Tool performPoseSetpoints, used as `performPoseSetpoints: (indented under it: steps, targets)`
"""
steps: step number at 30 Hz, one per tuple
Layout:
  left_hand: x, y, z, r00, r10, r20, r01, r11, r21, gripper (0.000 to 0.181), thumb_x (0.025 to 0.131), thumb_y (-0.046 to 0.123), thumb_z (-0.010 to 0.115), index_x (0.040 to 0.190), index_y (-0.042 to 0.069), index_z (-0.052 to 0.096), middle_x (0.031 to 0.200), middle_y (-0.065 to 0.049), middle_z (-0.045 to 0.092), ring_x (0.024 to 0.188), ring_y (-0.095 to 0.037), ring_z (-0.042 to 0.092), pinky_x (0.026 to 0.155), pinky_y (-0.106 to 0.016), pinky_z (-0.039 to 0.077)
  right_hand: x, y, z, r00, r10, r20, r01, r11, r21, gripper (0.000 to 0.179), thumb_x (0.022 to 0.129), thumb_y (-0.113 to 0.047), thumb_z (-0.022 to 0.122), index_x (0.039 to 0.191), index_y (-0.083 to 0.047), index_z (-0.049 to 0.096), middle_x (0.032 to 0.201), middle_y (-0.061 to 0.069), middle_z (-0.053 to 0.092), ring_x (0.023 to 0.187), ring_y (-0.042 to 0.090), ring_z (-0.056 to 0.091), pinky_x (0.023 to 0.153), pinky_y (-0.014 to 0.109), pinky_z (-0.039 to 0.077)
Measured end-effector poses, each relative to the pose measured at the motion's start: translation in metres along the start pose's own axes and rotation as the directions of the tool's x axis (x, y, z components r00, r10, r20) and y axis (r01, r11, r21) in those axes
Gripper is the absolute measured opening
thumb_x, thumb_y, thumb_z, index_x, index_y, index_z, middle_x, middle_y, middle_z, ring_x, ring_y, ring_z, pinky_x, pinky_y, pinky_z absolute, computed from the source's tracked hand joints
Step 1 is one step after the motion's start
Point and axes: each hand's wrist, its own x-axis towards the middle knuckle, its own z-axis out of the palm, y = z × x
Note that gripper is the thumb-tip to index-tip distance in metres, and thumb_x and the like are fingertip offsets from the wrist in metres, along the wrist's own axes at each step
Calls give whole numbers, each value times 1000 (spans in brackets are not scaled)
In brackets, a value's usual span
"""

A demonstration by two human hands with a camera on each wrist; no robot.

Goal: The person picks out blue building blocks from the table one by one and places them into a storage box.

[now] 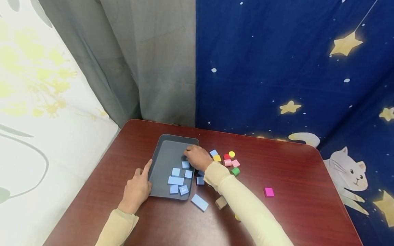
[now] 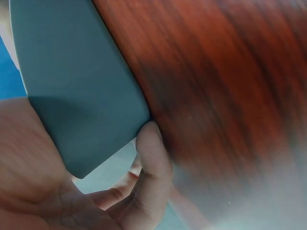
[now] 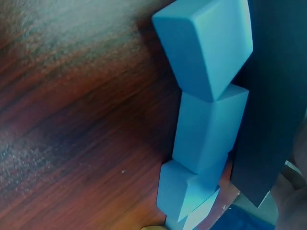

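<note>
My left hand (image 1: 136, 188) holds the left side of a grey tray (image 1: 160, 136), index finger along the edge. In the left wrist view, a bent finger (image 2: 153, 148) touches the bottom of the tray's outer wall (image 2: 81, 86). My right hand (image 1: 198, 158) reaches over the tray's right side with fingers bent down inside. Its fingertips are hidden, so I cannot tell whether they hold anything. Just below them lies a light blue block (image 1: 185, 165). Several more blue blocks, such as a long one (image 1: 175, 180) and one with a white mark (image 1: 183, 190), lie in the tray.
Outside the tray's right wall, a blue block (image 3: 211, 124) stands in a row with others. A long blue block (image 1: 199, 202), a brown block (image 1: 221, 202) and a magenta block (image 1: 268, 192) lie nearer. A green cylinder (image 1: 235, 171) and small coloured pieces lie right of the hand.
</note>
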Motion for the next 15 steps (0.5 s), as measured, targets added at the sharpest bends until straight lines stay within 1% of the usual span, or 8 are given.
performPoseSetpoints:
  steps: [5, 9, 15]
  targets:
    - [0, 0, 0, 1000, -3, -2, 3, 1000, -2, 87, 95, -2, 67, 172, 17, 31, 135, -35, 57, 51, -27, 50, 52, -46, 49, -1, -1, -2, 1000, 18, 23, -18, 1000, 4, 27, 109, -20, 72, 135, -18, 79, 128, 4, 73, 113, 19, 67, 100, 30, 57]
    - [-1, 0, 0, 1000, 1, -7, -1, 1000, -4, 87, 95, -2, 67, 172, 17, 31, 134, -36, 57, 50, -27, 49, 51, -45, 48, -2, -2, -3, 1000, 12, 11, -12, 1000, 4, 28, 109, -21, 72, 136, -18, 78, 130, 4, 73, 115, 20, 68, 102, 31, 57]
    - [-1, 0, 0, 1000, -2, -9, 2, 1000, -6, 86, 95, -2, 67, 172, 17, 32, 133, -35, 58, 51, -27, 50, 51, -46, 49, -4, 0, -2, 1000, -8, -5, 8, 1000, 11, 27, 109, -21, 72, 135, -17, 78, 129, 5, 72, 115, 20, 67, 102, 31, 56]
